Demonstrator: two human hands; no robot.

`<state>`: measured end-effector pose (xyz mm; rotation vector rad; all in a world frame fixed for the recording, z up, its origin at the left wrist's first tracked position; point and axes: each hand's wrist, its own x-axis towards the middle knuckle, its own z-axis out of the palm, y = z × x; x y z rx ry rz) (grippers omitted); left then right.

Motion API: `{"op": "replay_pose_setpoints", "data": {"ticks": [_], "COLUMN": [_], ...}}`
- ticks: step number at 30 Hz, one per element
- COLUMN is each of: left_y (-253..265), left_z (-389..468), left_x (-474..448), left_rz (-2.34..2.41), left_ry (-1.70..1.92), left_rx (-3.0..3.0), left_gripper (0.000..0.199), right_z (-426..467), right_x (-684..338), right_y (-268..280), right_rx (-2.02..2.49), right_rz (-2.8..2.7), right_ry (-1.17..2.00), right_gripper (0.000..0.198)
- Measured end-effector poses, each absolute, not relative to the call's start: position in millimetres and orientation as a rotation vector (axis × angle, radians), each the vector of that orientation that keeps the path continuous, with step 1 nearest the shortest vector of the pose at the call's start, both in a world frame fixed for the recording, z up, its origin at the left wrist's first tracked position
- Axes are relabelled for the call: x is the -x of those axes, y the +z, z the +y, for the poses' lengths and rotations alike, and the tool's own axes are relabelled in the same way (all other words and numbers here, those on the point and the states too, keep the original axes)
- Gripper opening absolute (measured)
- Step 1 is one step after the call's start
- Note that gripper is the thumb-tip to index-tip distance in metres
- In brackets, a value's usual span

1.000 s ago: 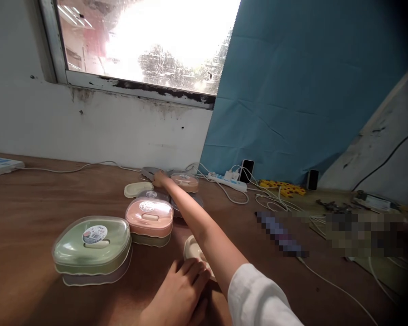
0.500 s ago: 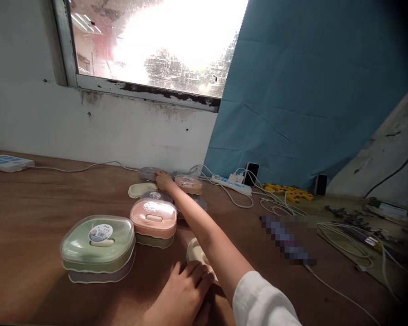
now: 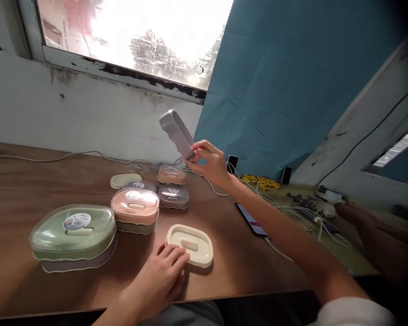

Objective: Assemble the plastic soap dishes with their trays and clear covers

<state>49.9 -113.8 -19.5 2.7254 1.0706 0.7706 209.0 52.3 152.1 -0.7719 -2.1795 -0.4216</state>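
My right hand [image 3: 209, 163] grips one end of a grey box base [image 3: 179, 136] with a wavy rim, tilted in the air above the table. My left hand [image 3: 166, 267] has its fingers curled over the near left rim of an oval cream tray [image 3: 202, 242] lying on the wood; the thumb is hidden. Left of that tray, a pink lidded box [image 3: 136, 210] sits stacked on a darker one. A larger green box [image 3: 73, 231] with a clear lid rests on a grey box at the left.
Further back are a grey lidded box [image 3: 173, 199], a small pink box [image 3: 171, 176], a cream piece [image 3: 125, 180] and a clear lid [image 3: 138, 168]. A phone [image 3: 251, 220] and cables lie at right. Beyond them a dim limb [image 3: 374, 231] shows.
My right hand has lifted the grey box base from beside the wall, up and to the right. My left hand stays at the cream tray. The camera view has shifted right.
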Motion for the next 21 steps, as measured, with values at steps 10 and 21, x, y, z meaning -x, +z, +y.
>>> {"op": "replay_pose_setpoints", "data": {"ticks": [10, 21], "left_y": [-27, -36], "left_z": [-112, -105], "left_x": [-41, -38], "left_rz": [1.372, 1.366], "left_ry": [1.382, 0.996], "left_rx": [-2.421, -2.457], "left_gripper": [0.037, 0.052], "right_z": [-92, -90], "right_x": [-308, -295], "right_y": [24, -13], "right_rx": [0.659, 0.647], "right_rz": [-2.271, -2.129], "right_ry": [-0.053, 0.352], "right_gripper": [0.025, 0.018]}}
